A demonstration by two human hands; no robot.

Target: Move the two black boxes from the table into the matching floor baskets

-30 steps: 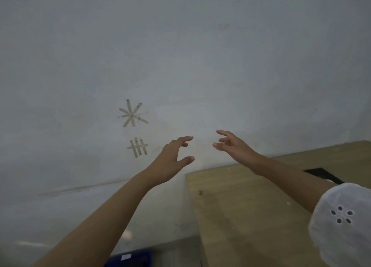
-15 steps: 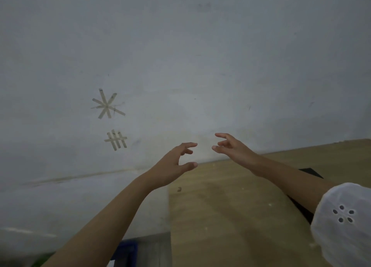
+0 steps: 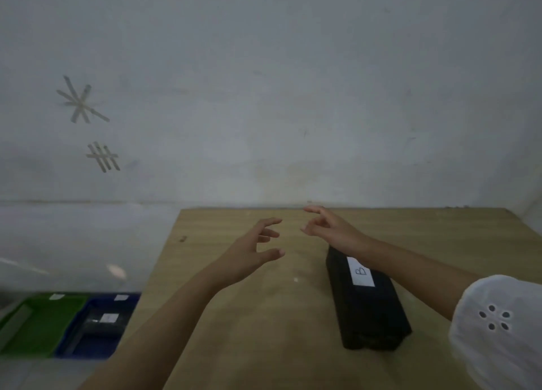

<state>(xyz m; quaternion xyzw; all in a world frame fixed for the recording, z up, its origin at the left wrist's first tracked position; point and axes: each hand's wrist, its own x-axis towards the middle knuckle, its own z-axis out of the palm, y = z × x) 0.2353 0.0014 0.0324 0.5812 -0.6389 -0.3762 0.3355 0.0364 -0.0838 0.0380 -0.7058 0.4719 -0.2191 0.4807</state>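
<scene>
Both hands have dropped lower over the table (image 3: 223,316): left hand (image 3: 249,254) and right hand (image 3: 334,231) hover spread and empty. Box B (image 3: 366,304) lies on it under the right forearm. Left of the table, the other box (image 3: 102,325) sits in the blue basket (image 3: 88,351), beside the green basket (image 3: 38,328).

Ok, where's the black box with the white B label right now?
The black box with the white B label lies on the wooden table, right of centre, under the right hand's forearm.
</scene>
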